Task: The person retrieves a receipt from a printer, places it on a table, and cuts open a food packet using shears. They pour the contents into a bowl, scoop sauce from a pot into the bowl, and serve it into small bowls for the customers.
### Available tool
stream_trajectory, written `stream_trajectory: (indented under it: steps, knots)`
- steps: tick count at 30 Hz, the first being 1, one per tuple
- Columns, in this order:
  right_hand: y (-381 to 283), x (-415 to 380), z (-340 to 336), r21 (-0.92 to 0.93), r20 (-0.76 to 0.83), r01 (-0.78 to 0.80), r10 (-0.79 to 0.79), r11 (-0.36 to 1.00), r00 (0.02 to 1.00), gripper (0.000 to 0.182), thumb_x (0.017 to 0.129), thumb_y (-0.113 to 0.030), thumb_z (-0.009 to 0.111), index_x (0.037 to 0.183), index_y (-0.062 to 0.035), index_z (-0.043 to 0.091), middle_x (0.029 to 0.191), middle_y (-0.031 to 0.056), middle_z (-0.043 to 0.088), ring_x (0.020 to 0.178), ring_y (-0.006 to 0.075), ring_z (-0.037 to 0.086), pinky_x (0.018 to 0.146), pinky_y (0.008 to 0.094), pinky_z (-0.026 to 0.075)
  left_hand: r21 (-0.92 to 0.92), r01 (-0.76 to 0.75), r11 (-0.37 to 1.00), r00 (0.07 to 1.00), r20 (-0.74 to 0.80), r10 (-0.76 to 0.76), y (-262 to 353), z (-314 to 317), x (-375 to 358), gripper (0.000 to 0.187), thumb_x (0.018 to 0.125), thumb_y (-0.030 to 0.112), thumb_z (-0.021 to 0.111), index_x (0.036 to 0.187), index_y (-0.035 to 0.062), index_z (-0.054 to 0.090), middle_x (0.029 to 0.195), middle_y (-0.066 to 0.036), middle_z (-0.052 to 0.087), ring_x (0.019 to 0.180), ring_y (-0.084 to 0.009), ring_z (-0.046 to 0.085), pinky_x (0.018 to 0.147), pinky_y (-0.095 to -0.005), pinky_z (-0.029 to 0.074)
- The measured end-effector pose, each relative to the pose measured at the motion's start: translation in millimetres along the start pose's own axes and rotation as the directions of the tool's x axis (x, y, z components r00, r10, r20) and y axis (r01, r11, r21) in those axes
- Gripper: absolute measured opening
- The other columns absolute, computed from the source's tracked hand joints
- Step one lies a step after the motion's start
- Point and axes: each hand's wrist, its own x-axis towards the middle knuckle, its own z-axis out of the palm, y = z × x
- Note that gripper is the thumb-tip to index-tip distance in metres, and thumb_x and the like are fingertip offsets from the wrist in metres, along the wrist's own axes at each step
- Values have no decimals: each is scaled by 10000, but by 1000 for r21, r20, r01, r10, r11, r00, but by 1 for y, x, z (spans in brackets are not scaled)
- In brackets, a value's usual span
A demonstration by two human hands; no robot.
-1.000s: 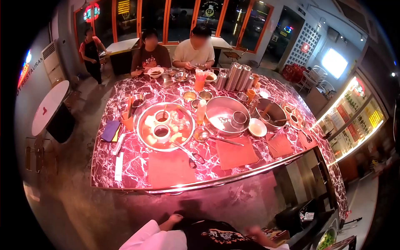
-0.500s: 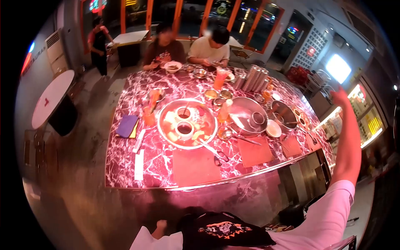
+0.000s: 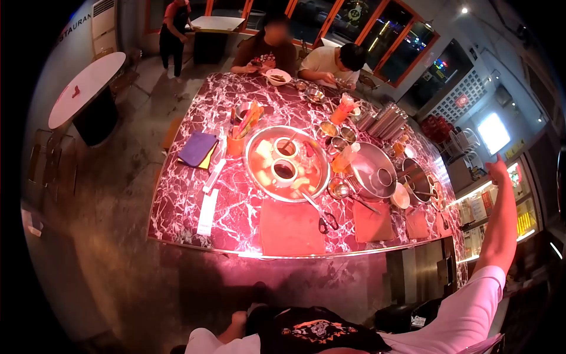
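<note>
My right arm stretches out to the right, beyond the table's right end. At its end my right hand (image 3: 498, 169) is raised, a finger and the thumb apart, with nothing visible in it. Low in front of me, beside my black apron (image 3: 315, 330), hangs my left hand (image 3: 238, 319); its fingers are not clear. Across the marble-patterned table (image 3: 194, 200) stand a pan of food (image 3: 254, 180) with two sauce cups in it, a wide steel pan (image 3: 377, 177) and a deeper pot (image 3: 420, 180). Scissors (image 3: 328, 222) lie at the front.
Two people sit at the far side, near a white bowl (image 3: 277, 76); another person (image 3: 174, 32) stands farther back. Orange mats (image 3: 292, 230) line the front edge. A purple booklet (image 3: 198, 150) lies left. An oval white table (image 3: 88, 88) and a lit fridge (image 3: 501, 206) flank the room.
My view has turned, so the table appears shifted right and slightly upward. My right arm remains outstretched, its hand now lower in view. The left hand still hangs low.
</note>
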Motion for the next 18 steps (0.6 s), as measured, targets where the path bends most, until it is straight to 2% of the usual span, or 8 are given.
stream_trajectory:
  steps: [1,2,3,8,13,14,16,18]
  knots:
    - [1,4,0,65,9,-7,6,998,1000,752,824,-108,578,1445,-140,155,542,68,480,363,165,451,288,326,303,-1,13,1000,1000,-11,-13,6,-4,-5,137,755,79,564,786,-27,645,743,-140,618,668,-212,590,643,-356,487]
    - [-3,7,3,139,20,-7,4,990,1000,751,822,-97,578,1443,-129,156,532,67,469,350,165,439,284,328,300,-292,225,930,973,23,-228,24,-11,-11,130,769,71,556,789,-21,646,731,-135,615,662,-215,589,625,-359,484]
    - [-2,11,3,213,40,-5,-4,977,999,739,823,-82,572,1440,-128,167,524,66,453,330,170,418,280,330,299,-551,394,735,908,110,-404,38,-21,-15,126,782,63,548,792,-14,647,718,-131,613,656,-218,588,607,-363,480]
    - [57,71,16,166,-72,100,-89,981,993,809,791,-62,582,1467,-152,146,567,69,488,386,165,433,324,345,342,-475,386,791,909,48,-415,33,-43,0,123,807,51,542,762,-24,630,675,-136,606,574,-213,585,523,-344,477]
    - [65,64,24,172,-72,105,-94,979,993,777,789,-62,579,1458,-150,193,645,88,551,404,158,451,318,341,332,-366,257,894,966,131,-224,19,-59,16,158,802,50,525,707,-4,639,674,-118,623,582,-208,607,536,-342,493]
    - [84,83,29,179,-85,140,-126,974,988,785,780,-57,578,1458,-149,193,660,96,559,402,162,448,326,343,336,-165,137,977,986,116,-119,14,-60,22,177,794,80,523,687,5,642,673,-114,624,571,-208,603,540,-341,490]
    - [110,116,39,197,-94,175,-160,964,983,793,771,-52,577,1458,-147,194,675,103,566,401,167,444,334,346,340,-202,196,960,980,57,-188,41,-63,16,180,791,94,523,692,6,644,673,-119,623,567,-212,601,541,-344,488]
    - [116,115,36,183,-134,229,-206,956,969,823,733,-54,600,1454,-86,203,810,164,607,633,224,566,568,372,469,-199,251,947,968,63,-243,57,-64,17,192,788,120,526,691,7,646,671,-127,621,563,-222,597,538,-347,482]
